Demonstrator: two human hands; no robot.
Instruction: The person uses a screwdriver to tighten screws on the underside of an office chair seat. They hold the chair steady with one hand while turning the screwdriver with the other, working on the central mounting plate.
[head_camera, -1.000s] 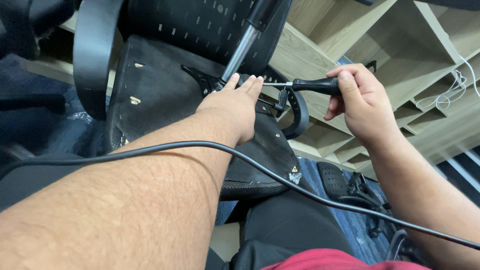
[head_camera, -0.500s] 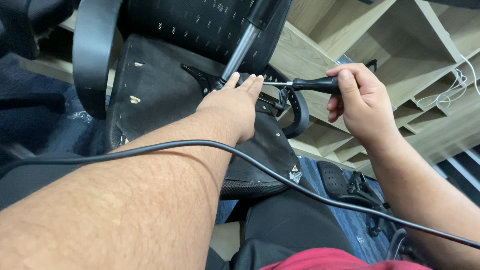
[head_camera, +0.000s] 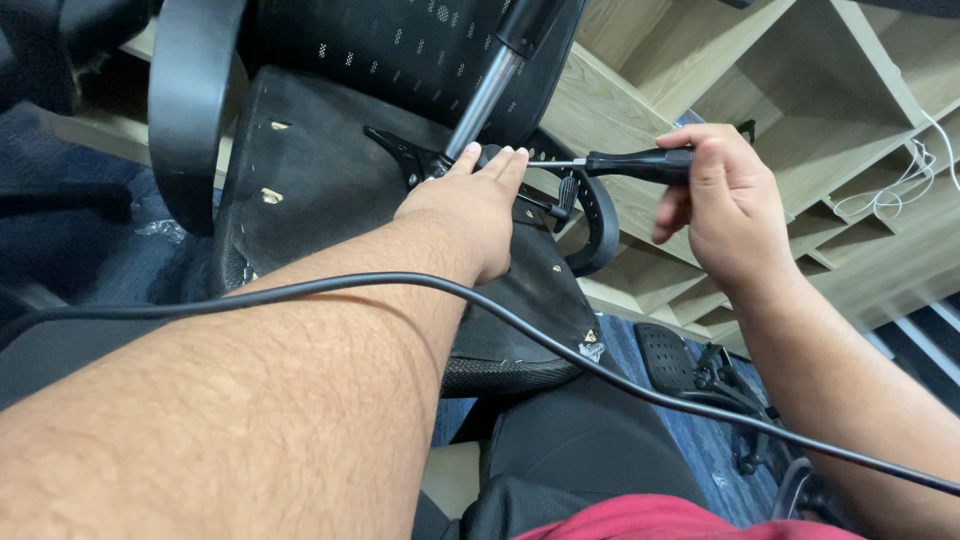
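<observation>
An overturned black office chair lies in front of me, the underside of its seat (head_camera: 320, 190) facing up. A silver gas-lift cylinder (head_camera: 482, 100) rises from the seat's black metal mechanism (head_camera: 410, 158). My left hand (head_camera: 470, 205) lies flat on that mechanism beside the cylinder's base, fingers together and pointing away. My right hand (head_camera: 725, 205) grips the black handle of a screwdriver (head_camera: 635, 163). Its thin shaft runs left, level, and the tip is hidden by my left fingertips.
The chair's mesh back (head_camera: 400, 45) and curved black armrest (head_camera: 185, 110) are at the top left. Wooden shelving (head_camera: 800, 90) stands behind. A black cable (head_camera: 560, 355) crosses over my left forearm. A black wheeled chair base (head_camera: 700, 375) lies on the blue floor.
</observation>
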